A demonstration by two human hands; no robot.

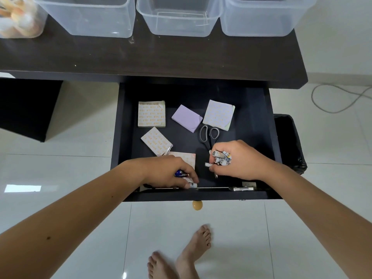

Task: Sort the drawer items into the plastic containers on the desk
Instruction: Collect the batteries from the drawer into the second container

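Bare feet (pixel 181 256) are standing on glossy white floor tiles (pixel 281 238) below the open dark drawer (pixel 259 109). Right hand (pixel 239 160) is clutching a bundle of batteries (pixel 221 158) beside the scissors (pixel 209 135); left hand (pixel 171 172) is closing fingers on a blue battery (pixel 181 174) near the drawer front. Batteries are likely small, hard, slippery, best gripped around the barrel; clear containers (pixel 179 19) are waiting on the dark desk (pixel 161 55).

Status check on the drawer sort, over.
Both hands in drawer: right hand holds batteries, left hand picking more. Scissors and note pads unsorted. Containers look empty.
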